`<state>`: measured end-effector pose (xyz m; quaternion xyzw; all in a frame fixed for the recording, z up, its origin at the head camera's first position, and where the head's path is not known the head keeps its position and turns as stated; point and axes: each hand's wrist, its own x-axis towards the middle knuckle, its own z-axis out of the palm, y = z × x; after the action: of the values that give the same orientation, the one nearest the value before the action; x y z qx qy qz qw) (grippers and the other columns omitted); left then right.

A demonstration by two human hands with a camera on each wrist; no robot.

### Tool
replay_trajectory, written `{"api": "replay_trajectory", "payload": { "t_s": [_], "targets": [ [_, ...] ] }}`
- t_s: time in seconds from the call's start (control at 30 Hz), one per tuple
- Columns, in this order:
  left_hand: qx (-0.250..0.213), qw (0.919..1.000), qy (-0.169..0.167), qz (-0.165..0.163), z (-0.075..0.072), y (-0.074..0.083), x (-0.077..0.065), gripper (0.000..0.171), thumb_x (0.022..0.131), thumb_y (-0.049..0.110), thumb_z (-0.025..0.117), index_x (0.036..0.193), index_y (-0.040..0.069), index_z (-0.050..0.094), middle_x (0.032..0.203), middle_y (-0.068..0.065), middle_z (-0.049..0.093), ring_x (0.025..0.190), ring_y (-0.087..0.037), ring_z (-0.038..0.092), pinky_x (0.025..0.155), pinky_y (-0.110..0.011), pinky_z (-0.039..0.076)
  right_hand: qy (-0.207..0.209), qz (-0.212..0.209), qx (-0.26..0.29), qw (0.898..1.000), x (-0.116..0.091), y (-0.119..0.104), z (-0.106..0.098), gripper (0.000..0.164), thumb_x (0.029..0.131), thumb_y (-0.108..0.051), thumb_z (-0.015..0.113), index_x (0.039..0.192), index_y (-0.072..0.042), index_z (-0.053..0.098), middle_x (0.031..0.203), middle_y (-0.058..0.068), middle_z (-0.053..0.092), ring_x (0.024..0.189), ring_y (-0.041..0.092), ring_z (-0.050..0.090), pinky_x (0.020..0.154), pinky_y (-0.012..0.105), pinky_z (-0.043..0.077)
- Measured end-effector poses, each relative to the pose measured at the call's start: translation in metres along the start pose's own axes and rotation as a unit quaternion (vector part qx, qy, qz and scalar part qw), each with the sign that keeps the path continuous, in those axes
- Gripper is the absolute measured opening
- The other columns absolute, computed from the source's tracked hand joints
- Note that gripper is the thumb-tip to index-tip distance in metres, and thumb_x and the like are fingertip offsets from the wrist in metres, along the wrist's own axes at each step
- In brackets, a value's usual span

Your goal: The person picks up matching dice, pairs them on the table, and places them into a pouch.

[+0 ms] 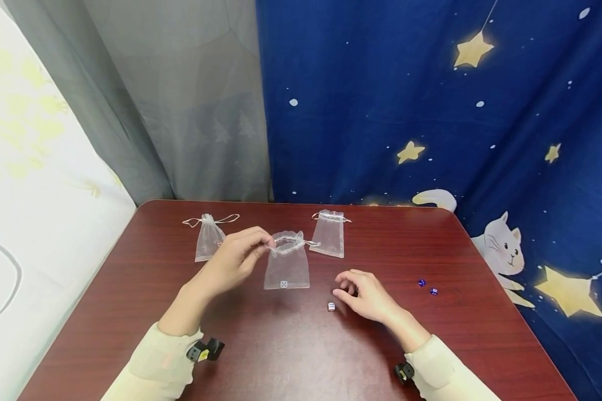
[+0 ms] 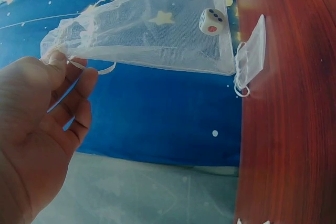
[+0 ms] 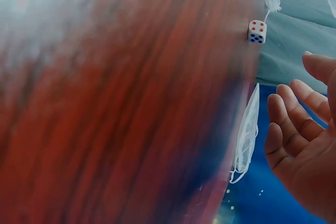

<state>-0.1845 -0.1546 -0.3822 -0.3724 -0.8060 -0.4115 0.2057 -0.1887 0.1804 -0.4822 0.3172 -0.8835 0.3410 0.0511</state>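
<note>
Reddish-brown table (image 1: 301, 345); over it, the left hand (image 1: 231, 259) pinches a mesh bag (image 1: 287, 270) by its mouth (image 1: 287, 252); the right hand (image 1: 365, 295), loosely curved, is empty. Best keep that mouth wide: it faces up, the bag's long axis near upright. Inside sits one die (image 1: 283, 284); a loose die (image 1: 331, 307) lies near the right hand.

Glossy reddish-brown table (image 1: 301, 334), grey curtain (image 1: 195, 106), blue curtain (image 1: 356, 83) with yellow stars (image 1: 474, 51), white cat (image 1: 503, 245)

Left of my right hand's (image 1: 363, 295) fingertips, the mesh bag (image 1: 287, 270) pinched in my left hand (image 1: 236, 259) blocks the way; a white die (image 1: 331, 307) sits just nearer me, a second bag (image 1: 328, 236) beyond; rightward, bare tabletop (image 1: 396, 250) leaves passage before two blue dice (image 1: 433, 291)
</note>
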Motion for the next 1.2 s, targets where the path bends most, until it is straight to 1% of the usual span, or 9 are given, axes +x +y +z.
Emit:
{"api": "replay_trajectory", "payload": {
  "t_s": [0.2, 0.33, 0.47, 0.6, 0.77, 0.83, 0.93, 1.07, 1.2],
  "targets": [
    [0.0, 1.0, 0.002, 0.004, 0.002, -0.001, 0.0, 0.025, 0.091, -0.012, 0.065, 0.095, 0.012, 0.067, 0.092, 0.007, 0.065, 0.081, -0.009, 0.057, 0.073, -0.019, 0.047, -0.021, 0.006, 0.001, 1.0, 0.0, 0.001, 0.001, 0.017, 0.09, -0.017, 0.078, 0.102, -0.007, 0.071, 0.084, -0.009, 0.062, 0.068, 0.0, 0.055, 0.062, 0.022, 0.05],
    [-0.001, 1.0, 0.002, 0.003, 0.002, 0.0, -0.001, 0.025, 0.091, -0.012, 0.065, 0.095, 0.012, 0.067, 0.092, 0.007, 0.065, 0.08, -0.009, 0.057, 0.072, -0.019, 0.046, -0.045, 0.004, 0.002, 0.999, 0.0, 0.0, 0.002, 0.016, 0.09, -0.019, 0.078, 0.102, -0.009, 0.071, 0.085, -0.007, 0.063, 0.068, 0.001, 0.056, 0.064, 0.023, 0.05],
    [-0.001, 1.0, -0.002, -0.007, 0.0, 0.001, -0.001, 0.025, 0.091, -0.011, 0.065, 0.095, 0.013, 0.067, 0.092, 0.008, 0.065, 0.08, -0.009, 0.057, 0.072, -0.019, 0.047, -0.073, -0.007, -0.015, 0.997, 0.0, -0.001, 0.005, 0.021, 0.089, -0.023, 0.08, 0.102, -0.01, 0.071, 0.086, -0.003, 0.064, 0.07, 0.006, 0.058, 0.065, 0.023, 0.05],
    [0.005, 0.9999, -0.007, -0.01, 0.0, 0.001, -0.002, 0.024, 0.092, -0.011, 0.065, 0.094, 0.013, 0.067, 0.092, 0.008, 0.065, 0.081, -0.008, 0.057, 0.073, -0.02, 0.047, -0.099, -0.019, -0.045, 0.994, 0.001, -0.002, 0.008, 0.024, 0.087, -0.025, 0.082, 0.102, -0.01, 0.071, 0.086, -0.003, 0.064, 0.073, 0.007, 0.058, 0.066, 0.022, 0.049],
    [0.006, 0.9999, -0.01, -0.008, 0.001, 0.001, -0.002, 0.024, 0.092, -0.011, 0.065, 0.094, 0.012, 0.067, 0.091, 0.007, 0.065, 0.08, -0.008, 0.057, 0.072, -0.02, 0.047, -0.121, -0.027, -0.064, 0.99, 0.002, -0.003, 0.011, 0.017, 0.084, -0.02, 0.084, 0.095, -0.014, 0.073, 0.085, -0.007, 0.064, 0.072, 0.005, 0.058, 0.065, 0.021, 0.048],
    [0.005, 0.9999, -0.009, -0.007, 0.001, 0.001, -0.003, 0.024, 0.091, -0.011, 0.065, 0.094, 0.012, 0.067, 0.091, 0.007, 0.065, 0.08, -0.008, 0.057, 0.072, -0.02, 0.047, -0.122, -0.032, -0.064, 0.99, 0.002, -0.002, 0.012, 0.013, 0.084, -0.019, 0.084, 0.091, -0.016, 0.074, 0.084, -0.008, 0.063, 0.072, 0.005, 0.058, 0.064, 0.02, 0.048],
    [0.004, 0.9999, -0.01, -0.006, 0.001, 0.001, -0.003, 0.024, 0.091, -0.011, 0.065, 0.093, 0.013, 0.067, 0.091, 0.007, 0.065, 0.081, -0.008, 0.058, 0.073, -0.02, 0.047, -0.112, -0.042, -0.062, 0.991, 0.001, -0.001, 0.012, 0.01, 0.085, -0.018, 0.083, 0.087, -0.018, 0.073, 0.082, -0.009, 0.063, 0.07, 0.005, 0.058, 0.063, 0.019, 0.047],
    [0.006, 0.9999, -0.011, -0.008, 0.001, 0.001, -0.003, 0.024, 0.091, -0.011, 0.065, 0.093, 0.013, 0.067, 0.091, 0.007, 0.065, 0.081, -0.008, 0.058, 0.073, -0.021, 0.048, -0.085, -0.055, -0.062, 0.993, 0.003, -0.003, 0.009, 0.011, 0.087, -0.019, 0.082, 0.086, -0.019, 0.071, 0.08, -0.01, 0.061, 0.068, 0.006, 0.057, 0.062, 0.02, 0.046],
    [0.008, 0.9998, -0.013, -0.01, 0.001, 0.002, -0.003, 0.023, 0.092, -0.01, 0.065, 0.094, 0.013, 0.067, 0.09, 0.008, 0.065, 0.08, -0.008, 0.057, 0.072, -0.021, 0.047, -0.058, -0.069, -0.057, 0.994, 0.009, -0.01, 0.001, 0.012, 0.088, -0.018, 0.081, 0.087, -0.018, 0.069, 0.079, -0.011, 0.06, 0.067, 0.006, 0.057, 0.061, 0.02, 0.047]
  ]
}}
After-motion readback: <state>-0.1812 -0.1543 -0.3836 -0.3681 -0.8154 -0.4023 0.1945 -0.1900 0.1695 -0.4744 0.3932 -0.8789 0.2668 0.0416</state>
